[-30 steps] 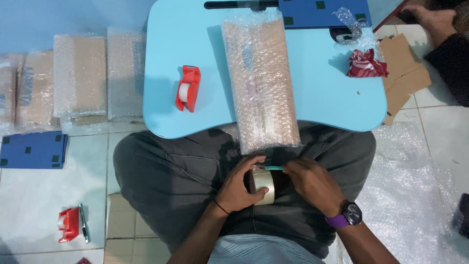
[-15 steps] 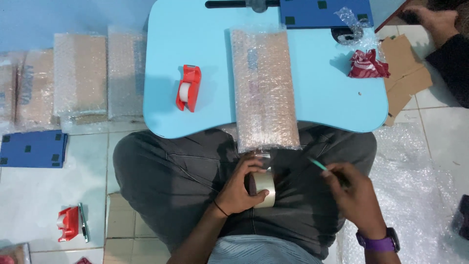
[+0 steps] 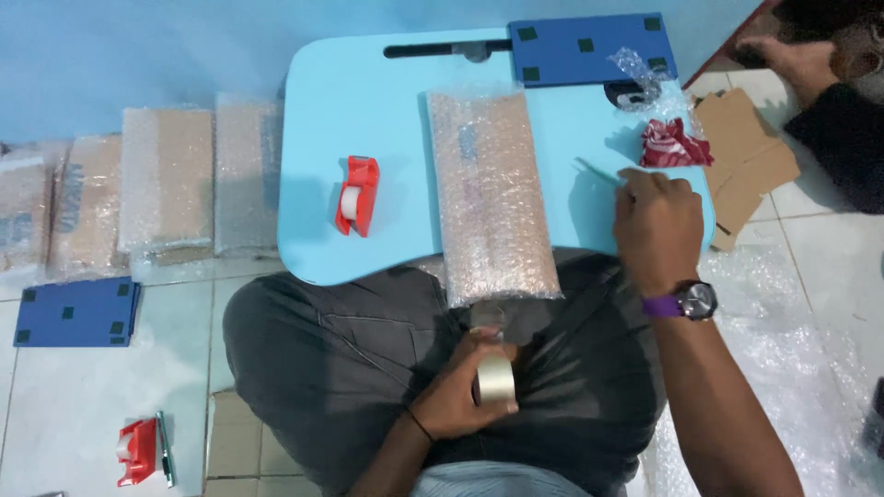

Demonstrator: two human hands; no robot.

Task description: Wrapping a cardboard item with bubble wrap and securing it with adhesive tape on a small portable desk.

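A long parcel wrapped in bubble wrap [image 3: 493, 198] lies lengthwise on the light blue lap table [image 3: 368, 110], its near end hanging over my lap. My left hand [image 3: 460, 391] grips a roll of clear packing tape [image 3: 495, 379] just below that near end. My right hand [image 3: 656, 225] is over the table's right side, its fingers closed on a thin green-handled tool [image 3: 599, 173] that points up and left. A purple-strapped watch [image 3: 686, 302] is on that wrist.
A red tape dispenser [image 3: 357, 195] stands on the table's left half. Dark blue boards [image 3: 589, 46] and a red-white wrapper [image 3: 672, 145] sit at its far right. Wrapped parcels [image 3: 166, 179] line the floor on the left. Another person's hand [image 3: 783, 55] is top right.
My right hand has left my lap and swung up and right over the table with the thin tool. My left hand has stayed on the tape roll.
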